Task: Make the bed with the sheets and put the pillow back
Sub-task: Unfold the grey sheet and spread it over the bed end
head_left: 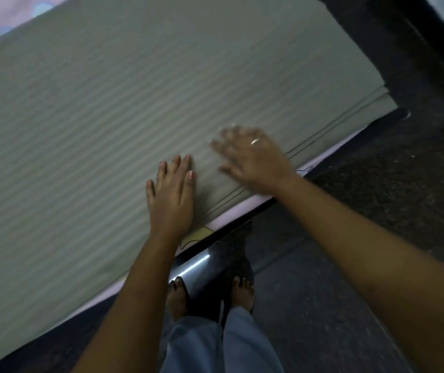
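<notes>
**Ribbed cloth beside a glossy rail**

The grey-green sheet [108, 117] is matt cloth with fine ribs across it, lying in folded layers at its near edge; under that edge a pale pink sheet [239, 208] shows as smooth cloth; just below the grey-green sheet the bed rail [196, 265] is dark and glossy, with a bright streak of light; farther out from the sheet the floor [376, 211] looks dark, speckled and matt; the trousers [196, 343] are soft blue cloth; over the sheet, a shiny metal ring [255, 141] sits on the right hand [253, 160].
</notes>
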`<move>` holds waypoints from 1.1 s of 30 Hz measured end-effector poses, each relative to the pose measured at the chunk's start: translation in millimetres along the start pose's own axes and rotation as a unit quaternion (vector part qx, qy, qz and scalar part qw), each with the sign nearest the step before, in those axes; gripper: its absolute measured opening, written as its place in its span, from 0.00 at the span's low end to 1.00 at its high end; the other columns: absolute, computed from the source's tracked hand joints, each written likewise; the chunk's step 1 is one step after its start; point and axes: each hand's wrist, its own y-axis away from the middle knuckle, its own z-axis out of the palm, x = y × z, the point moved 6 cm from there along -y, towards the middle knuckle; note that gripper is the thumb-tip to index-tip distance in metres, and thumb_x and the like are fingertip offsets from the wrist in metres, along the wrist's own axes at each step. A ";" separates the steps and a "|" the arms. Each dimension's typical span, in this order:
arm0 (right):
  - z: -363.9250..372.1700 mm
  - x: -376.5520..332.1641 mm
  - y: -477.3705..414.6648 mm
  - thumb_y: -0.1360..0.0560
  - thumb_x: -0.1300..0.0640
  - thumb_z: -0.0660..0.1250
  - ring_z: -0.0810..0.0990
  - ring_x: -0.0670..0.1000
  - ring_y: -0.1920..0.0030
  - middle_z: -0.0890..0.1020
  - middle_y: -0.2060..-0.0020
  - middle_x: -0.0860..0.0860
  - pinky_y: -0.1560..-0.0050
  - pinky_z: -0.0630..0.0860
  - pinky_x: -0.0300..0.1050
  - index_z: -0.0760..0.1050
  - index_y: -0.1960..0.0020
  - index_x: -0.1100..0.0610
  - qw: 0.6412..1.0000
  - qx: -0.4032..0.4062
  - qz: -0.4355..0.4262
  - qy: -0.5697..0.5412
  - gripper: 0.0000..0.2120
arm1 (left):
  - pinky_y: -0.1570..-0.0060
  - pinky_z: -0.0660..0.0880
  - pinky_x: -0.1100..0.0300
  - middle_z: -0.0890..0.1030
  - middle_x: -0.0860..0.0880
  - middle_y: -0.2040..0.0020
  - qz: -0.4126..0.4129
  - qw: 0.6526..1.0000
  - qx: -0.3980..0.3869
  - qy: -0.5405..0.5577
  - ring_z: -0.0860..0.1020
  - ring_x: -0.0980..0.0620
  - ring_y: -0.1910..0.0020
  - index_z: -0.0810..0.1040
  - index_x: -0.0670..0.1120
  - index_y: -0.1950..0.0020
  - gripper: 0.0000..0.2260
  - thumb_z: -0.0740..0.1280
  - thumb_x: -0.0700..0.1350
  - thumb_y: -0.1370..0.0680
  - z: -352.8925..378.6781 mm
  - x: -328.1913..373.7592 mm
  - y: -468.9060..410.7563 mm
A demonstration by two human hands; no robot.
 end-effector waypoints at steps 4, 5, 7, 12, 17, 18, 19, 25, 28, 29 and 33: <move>-19.2 127.9 41.0 0.24 0.37 0.43 0.59 0.57 0.26 0.62 0.25 0.52 0.29 0.54 0.58 0.59 0.24 0.47 0.966 0.003 0.257 0.026 0.31 | 0.28 0.45 0.44 0.52 0.51 0.22 0.065 0.984 -0.005 -0.166 0.47 0.47 0.23 0.50 0.54 0.22 0.34 0.39 0.65 0.26 35.0 42.8 -3.6; -25.6 156.5 61.7 0.23 0.37 0.44 0.57 0.57 0.25 0.59 0.24 0.52 0.29 0.52 0.59 0.56 0.24 0.46 0.948 0.016 0.317 0.025 0.30 | 0.28 0.44 0.43 0.51 0.50 0.22 0.078 0.981 -0.007 -0.177 0.47 0.47 0.23 0.49 0.53 0.22 0.34 0.39 0.65 0.25 42.7 53.8 -5.6; -32.7 206.1 108.0 0.21 0.36 0.44 0.52 0.58 0.24 0.55 0.23 0.52 0.28 0.48 0.62 0.51 0.23 0.45 0.887 0.002 0.461 -0.015 0.29 | 0.28 0.43 0.43 0.51 0.50 0.22 0.109 0.978 -0.015 -0.180 0.47 0.46 0.23 0.48 0.52 0.22 0.33 0.39 0.65 0.25 56.4 75.8 -8.7; -63.8 217.2 104.1 0.18 0.45 0.48 0.46 0.57 0.23 0.49 0.22 0.53 0.27 0.45 0.62 0.54 0.23 0.56 0.840 0.054 0.539 -0.026 0.27 | 0.27 0.42 0.48 0.49 0.52 0.21 0.210 0.963 -0.081 -0.147 0.45 0.49 0.23 0.48 0.54 0.22 0.33 0.37 0.64 0.25 81.3 129.7 -11.7; -49.4 110.7 -24.9 0.19 0.42 0.49 0.49 0.54 0.23 0.52 0.23 0.51 0.27 0.46 0.56 0.51 0.23 0.47 0.975 0.009 0.220 0.014 0.27 | 0.45 0.72 0.56 0.83 0.49 0.46 0.174 0.963 -0.055 0.197 0.78 0.50 0.45 0.81 0.47 0.44 0.16 0.56 0.50 0.21 51.9 144.2 -32.9; -39.9 101.4 -32.3 0.20 0.40 0.48 0.48 0.54 0.23 0.51 0.22 0.49 0.27 0.45 0.57 0.49 0.23 0.45 0.983 -0.026 0.183 0.024 0.27 | 0.51 0.74 0.56 0.84 0.50 0.52 0.147 0.962 -0.016 0.230 0.80 0.52 0.52 0.82 0.47 0.49 0.14 0.58 0.49 0.22 41.6 137.3 -37.7; -32.2 104.4 -30.8 0.20 0.39 0.46 0.47 0.53 0.23 0.51 0.22 0.48 0.27 0.44 0.58 0.49 0.23 0.44 0.983 -0.050 0.176 0.031 0.27 | 0.54 0.75 0.58 0.83 0.53 0.56 0.126 0.960 0.009 0.249 0.80 0.55 0.56 0.81 0.49 0.52 0.11 0.59 0.49 0.22 33.5 130.3 -40.1; -47.4 226.5 46.5 0.21 0.39 0.46 0.52 0.59 0.25 0.57 0.24 0.50 0.29 0.45 0.65 0.53 0.24 0.44 0.860 0.005 0.510 -0.016 0.27 | 0.61 0.71 0.70 0.80 0.60 0.60 0.106 0.966 0.024 0.235 0.77 0.63 0.61 0.78 0.54 0.53 0.08 0.62 0.43 0.20 13.1 106.1 -45.3; -64.3 257.5 66.9 0.20 0.42 0.43 0.46 0.59 0.24 0.54 0.23 0.54 0.28 0.40 0.65 0.58 0.24 0.56 0.764 -0.055 0.641 -0.048 0.30 | 0.64 0.68 0.70 0.76 0.61 0.64 0.103 0.967 0.030 0.233 0.74 0.63 0.66 0.80 0.49 0.50 0.08 0.61 0.43 0.20 15.0 108.1 -60.6; -72.3 256.5 50.9 0.20 0.45 0.45 0.47 0.59 0.24 0.54 0.23 0.54 0.27 0.43 0.64 0.58 0.24 0.57 0.793 -0.030 0.608 -0.013 0.28 | 0.61 0.71 0.67 0.77 0.60 0.62 0.103 0.965 0.031 0.239 0.75 0.63 0.64 0.80 0.48 0.49 0.08 0.61 0.44 0.20 14.5 113.4 -68.7; -73.3 206.1 -56.1 0.19 0.44 0.48 0.49 0.57 0.24 0.52 0.23 0.53 0.27 0.47 0.61 0.50 0.23 0.53 0.922 0.006 0.388 -0.013 0.28 | 0.39 0.71 0.52 0.80 0.49 0.44 0.153 0.965 -0.006 0.212 0.76 0.50 0.42 0.79 0.44 0.43 0.13 0.59 0.46 0.21 19.1 147.8 -109.3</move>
